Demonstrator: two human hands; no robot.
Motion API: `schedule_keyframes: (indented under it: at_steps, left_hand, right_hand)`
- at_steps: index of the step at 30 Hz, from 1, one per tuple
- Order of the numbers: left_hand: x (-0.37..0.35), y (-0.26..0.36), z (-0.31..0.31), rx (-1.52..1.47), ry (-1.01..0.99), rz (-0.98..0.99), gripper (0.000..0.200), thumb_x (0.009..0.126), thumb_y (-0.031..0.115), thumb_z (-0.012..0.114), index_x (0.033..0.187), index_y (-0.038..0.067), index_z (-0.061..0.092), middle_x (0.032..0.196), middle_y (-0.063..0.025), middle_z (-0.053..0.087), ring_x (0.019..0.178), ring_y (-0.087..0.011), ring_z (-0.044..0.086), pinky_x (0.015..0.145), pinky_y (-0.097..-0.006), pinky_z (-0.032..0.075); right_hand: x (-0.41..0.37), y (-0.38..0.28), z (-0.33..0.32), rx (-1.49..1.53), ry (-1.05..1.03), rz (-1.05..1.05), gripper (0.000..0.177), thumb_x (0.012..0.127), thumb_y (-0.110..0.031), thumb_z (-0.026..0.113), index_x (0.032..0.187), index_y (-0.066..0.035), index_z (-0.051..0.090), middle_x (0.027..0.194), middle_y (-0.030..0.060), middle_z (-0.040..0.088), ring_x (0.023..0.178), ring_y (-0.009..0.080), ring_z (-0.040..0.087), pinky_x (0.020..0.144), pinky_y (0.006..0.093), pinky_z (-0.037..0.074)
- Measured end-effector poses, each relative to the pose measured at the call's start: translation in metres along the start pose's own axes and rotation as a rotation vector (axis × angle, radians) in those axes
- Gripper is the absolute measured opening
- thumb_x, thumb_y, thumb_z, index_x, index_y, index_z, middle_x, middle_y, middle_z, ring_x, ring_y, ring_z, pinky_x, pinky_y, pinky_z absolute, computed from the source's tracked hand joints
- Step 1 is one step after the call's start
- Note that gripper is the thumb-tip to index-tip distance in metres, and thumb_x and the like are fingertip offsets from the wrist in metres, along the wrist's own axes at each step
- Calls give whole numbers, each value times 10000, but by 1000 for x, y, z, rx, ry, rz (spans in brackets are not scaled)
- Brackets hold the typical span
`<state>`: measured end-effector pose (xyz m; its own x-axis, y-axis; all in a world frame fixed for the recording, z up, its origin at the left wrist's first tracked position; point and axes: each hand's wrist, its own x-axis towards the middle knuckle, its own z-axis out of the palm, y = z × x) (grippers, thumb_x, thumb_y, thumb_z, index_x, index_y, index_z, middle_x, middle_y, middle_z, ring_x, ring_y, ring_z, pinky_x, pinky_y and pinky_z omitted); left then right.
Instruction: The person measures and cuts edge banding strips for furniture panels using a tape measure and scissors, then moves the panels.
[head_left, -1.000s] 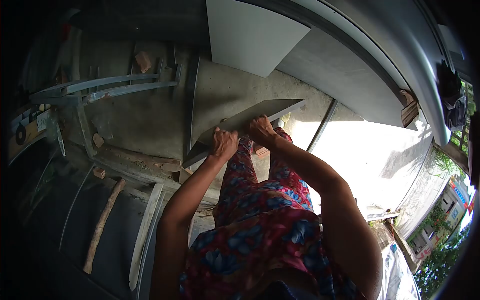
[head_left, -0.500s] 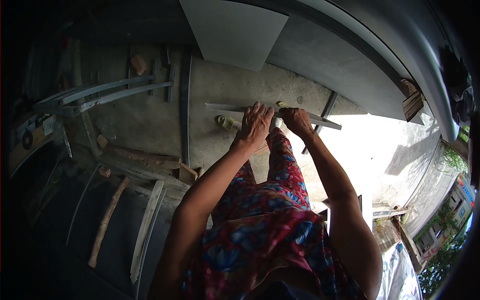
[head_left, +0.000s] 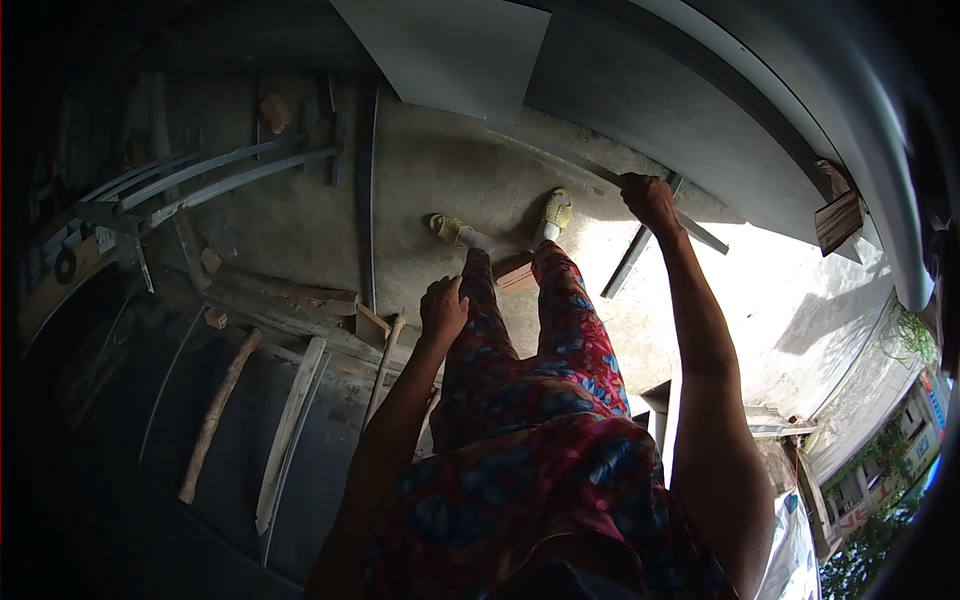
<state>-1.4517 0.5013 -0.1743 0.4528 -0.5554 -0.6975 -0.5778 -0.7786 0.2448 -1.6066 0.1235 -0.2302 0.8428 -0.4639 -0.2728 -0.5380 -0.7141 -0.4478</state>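
My right hand (head_left: 652,203) is closed around a long, thin grey metal bar (head_left: 705,233). The bar slants from beside the grey panel down to the sunlit floor at the right, crossing above a dark metal bar (head_left: 625,268). Beside my left thigh hangs my left hand (head_left: 443,308), its fingers curled in and nothing visible in them. My feet, in yellow woven slippers (head_left: 558,208), stand on the concrete, with a reddish brick (head_left: 515,273) between my legs.
A pale grey panel (head_left: 455,50) leans at the top. A curved metal frame (head_left: 225,185) lies at the left, near a brick (head_left: 275,113). Another dark bar (head_left: 369,200) crosses the floor. Wooden poles (head_left: 220,415) and a plank (head_left: 290,435) lie lower left. A wood block (head_left: 838,222) sits at right.
My left hand has let go of the metal bar and dropped down to my left side. My right hand has carried the bar forward and to the right.
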Motion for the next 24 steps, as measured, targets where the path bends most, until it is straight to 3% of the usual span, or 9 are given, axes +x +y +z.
schedule_keyframes:
  at_steps: [2,5,13,24]
  left_hand:
    - [-3,-1,6,6,-85,-101,434,777,217,585,1151,37,460,1104,-149,524,1035,-300,482,851,-392,397]
    - [-5,6,8,-58,-51,-137,414,759,210,586,1125,43,485,1071,-141,542,1000,-299,503,827,-384,413]
    - [4,24,16,-161,-30,-131,400,774,220,573,1124,47,485,1054,-151,548,984,-302,515,825,-378,416]
    - [4,22,21,-170,-64,-208,383,788,221,558,1120,43,490,1045,-169,552,973,-314,525,805,-379,431]
  right_hand:
    - [3,15,-1,20,-28,38,108,702,-126,584,792,-70,605,651,138,591,592,293,594,511,370,468]
    - [8,32,-5,34,-31,40,150,693,-120,591,831,-66,614,684,147,599,634,292,599,547,371,471]
    - [35,63,8,153,-65,186,153,670,-95,586,813,-59,627,712,150,604,639,280,590,567,368,454]
    - [71,109,11,-63,-80,215,266,706,-176,580,964,-113,594,938,135,598,857,301,580,725,393,468]
